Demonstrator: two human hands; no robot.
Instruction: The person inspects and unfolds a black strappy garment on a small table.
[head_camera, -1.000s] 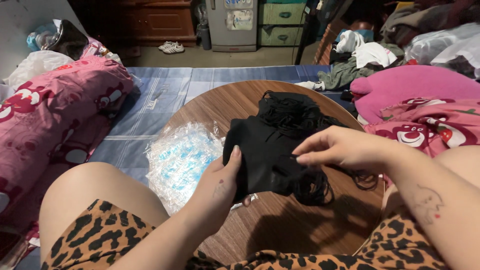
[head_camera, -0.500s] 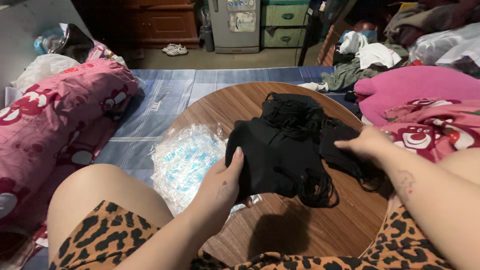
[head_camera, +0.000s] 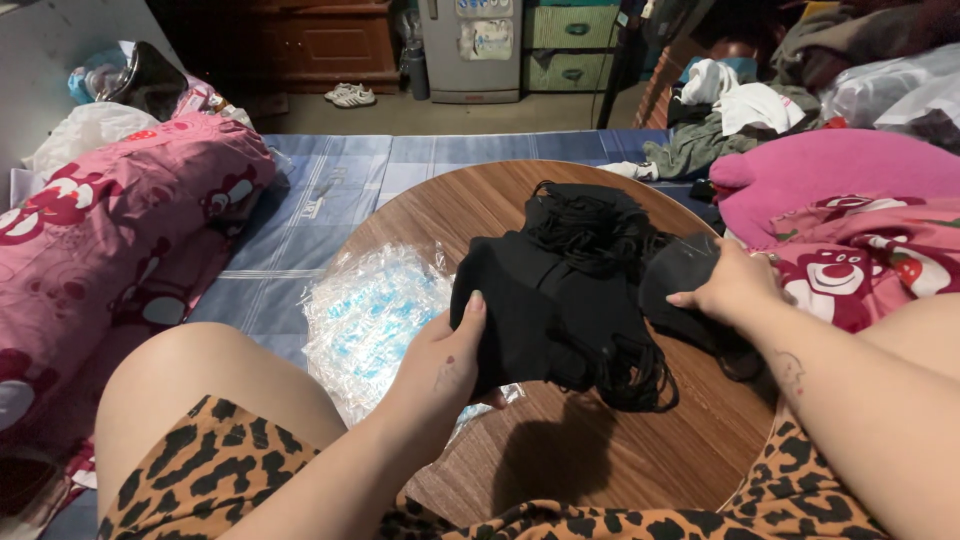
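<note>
Left hand (head_camera: 445, 365) fingers were pinched shut on the stack of black face masks (head_camera: 545, 310) over the round wooden tabletop (head_camera: 440, 205); right hand (head_camera: 735, 285) gripped another beside it. Best keep the loops untangled.

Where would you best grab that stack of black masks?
Probably by the flat left edge of the mask stack, coming from the left, as the left hand does. The loops dangle tangled on the right, so a grip there would likely slip.
</note>
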